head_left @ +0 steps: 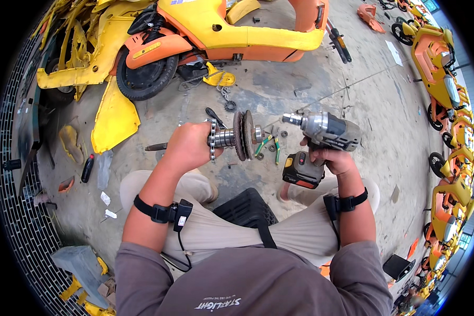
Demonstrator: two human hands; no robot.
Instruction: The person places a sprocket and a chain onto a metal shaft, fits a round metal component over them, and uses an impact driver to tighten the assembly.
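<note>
Disc shaft (pixel 241 136) in metal was held level over the concrete floor (pixel 371 100), its left end inside the closed left hand (pixel 190 141). The right hand (pixel 336 159), well apart from the left, was wrapped around the grip of an impact driver (pixel 326 131) to the right of the disc shaft. The driver's socket (pixel 293 119) pointed toward the shaft's free end, with a gap between the two. A metal chain (pixel 213 140) hung around the shaft beside the left fingers; whether they gripped it too, I could not tell.

Far left of the disc shaft, a brick wall (pixel 18 205) edged the space; far right, a line of parked scooters (pixel 432 68) did. A broad stretch of concrete ran between the shaft and that line. Beyond the shaft, a single orange-and-yellow scooter (pixel 226 32) bounded the working room, and nearer the body than the shaft, a black seat (pixel 250 205) stood between the knees.

Counted around the disc shaft: one toothed ring (pixel 230 106) just beyond it, one hex key (pixel 302 90) farther off to the right, two green plier handles (pixel 277 150) near its right end, and one dark bottle (pixel 88 169) well to its left.
</note>
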